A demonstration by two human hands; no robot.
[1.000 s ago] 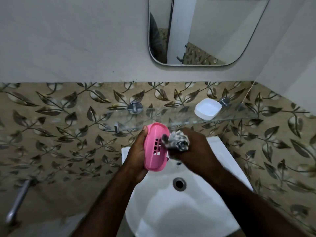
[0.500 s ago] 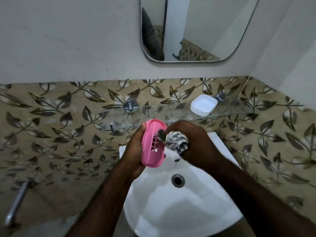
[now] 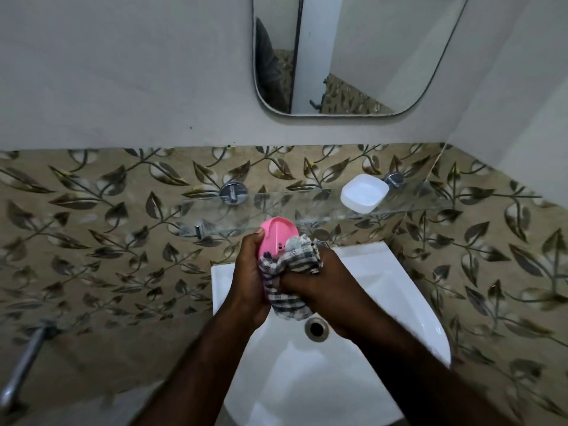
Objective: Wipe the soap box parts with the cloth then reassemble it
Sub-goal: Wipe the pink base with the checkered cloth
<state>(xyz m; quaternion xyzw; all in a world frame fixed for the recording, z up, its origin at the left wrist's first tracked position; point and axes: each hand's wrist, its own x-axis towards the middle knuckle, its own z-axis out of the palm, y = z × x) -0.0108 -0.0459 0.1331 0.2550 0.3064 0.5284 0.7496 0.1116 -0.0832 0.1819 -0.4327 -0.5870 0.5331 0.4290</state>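
Over the back edge of the sink (image 3: 368,256), the left hand (image 3: 250,272) clamps its grip round the pink soap box part (image 3: 278,233). The right hand (image 3: 319,287) clamps its grip on the checked cloth (image 3: 296,262), pressed against it. The white part (image 3: 364,193) sits toward the right end of the glass shelf (image 3: 276,207).

A mirror (image 3: 353,50) hangs above a glass shelf (image 3: 276,206); a white sink (image 3: 399,287) sits below, against leaf-patterned tiles (image 3: 92,226).

Left hand (image 3: 250,273): grips pink soap tray (image 3: 276,233) above the sink (image 3: 399,290).
Right hand (image 3: 319,282): presses checked cloth (image 3: 292,272) against it.
Shelf (image 3: 415,204): white dish (image 3: 364,193) near right end.
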